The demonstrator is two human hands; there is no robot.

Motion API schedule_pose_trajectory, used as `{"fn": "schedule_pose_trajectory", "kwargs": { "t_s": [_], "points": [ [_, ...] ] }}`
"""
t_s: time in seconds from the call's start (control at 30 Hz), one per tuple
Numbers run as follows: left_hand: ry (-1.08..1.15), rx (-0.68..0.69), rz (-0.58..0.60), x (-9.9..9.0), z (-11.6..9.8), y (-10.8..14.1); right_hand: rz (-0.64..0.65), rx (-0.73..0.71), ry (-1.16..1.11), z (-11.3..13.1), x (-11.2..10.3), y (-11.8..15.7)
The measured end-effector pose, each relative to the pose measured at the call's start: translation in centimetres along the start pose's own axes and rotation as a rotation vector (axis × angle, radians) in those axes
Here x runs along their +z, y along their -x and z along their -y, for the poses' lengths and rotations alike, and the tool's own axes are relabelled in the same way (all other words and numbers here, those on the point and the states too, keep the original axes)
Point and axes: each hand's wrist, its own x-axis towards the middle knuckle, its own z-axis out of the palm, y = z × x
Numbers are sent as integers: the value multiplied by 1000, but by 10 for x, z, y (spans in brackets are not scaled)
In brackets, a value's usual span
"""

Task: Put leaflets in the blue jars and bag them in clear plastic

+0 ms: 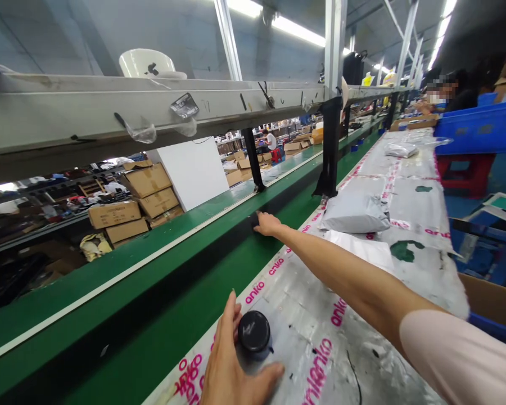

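Note:
A round black object (253,332) sits on the plastic-covered table (295,298) near the bottom centre. My left hand (236,360) is beside it, fingers and thumb spread around its left and near sides; whether they touch it is unclear. My right arm reaches far over the green conveyor (253,253). At its end my right hand (269,224) has its fingers closed on a small dark item (254,220) above the belt; the item's shape is hard to make out.
A grey package (354,212) and a white sheet (362,247) lie on the table to the right. Metal posts (331,140) and a long shelf (152,107) stand over the conveyor. Blue bins (480,128) and a person (459,93) are at the far right.

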Motion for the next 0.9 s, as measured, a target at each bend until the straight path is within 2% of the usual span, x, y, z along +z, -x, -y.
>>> {"fn": "schedule_pose_trajectory", "kwargs": {
  "t_s": [0.1, 0.17, 0.23, 0.33, 0.4, 0.5, 0.57, 0.63, 0.77, 0.83, 0.9],
  "points": [
    [8, 68, -107, -14, -13, -5, 83, 8, -307, 5, -2, 15],
    [19, 120, -174, -24, -23, -12, 181, -15, -520, 8, -8, 42],
    [32, 168, -200, -29, -32, -19, 295, -52, -695, 10, -16, 81],
    [52, 218, -195, -23, -44, -20, 470, -82, -931, 9, -23, 150],
    [67, 255, -185, -14, -51, -14, 650, 34, -1277, 6, -22, 192],
    [68, 279, -107, -2, -60, 1, 752, 166, -1506, 3, -19, 238],
    [74, 259, -70, 1, -64, 10, 780, 154, -1477, 2, -18, 255],
    [76, 239, -76, 1, -67, 17, 759, 75, -1355, -1, -21, 265],
    [46, 258, -7, 3, -62, 27, 429, -179, -955, -11, -39, 273],
    [83, 251, 50, 7, -58, 31, 338, -292, -802, -14, -48, 278],
    [176, 194, 67, 12, -56, 34, 266, -316, -700, -15, -54, 286]
  ]
}}
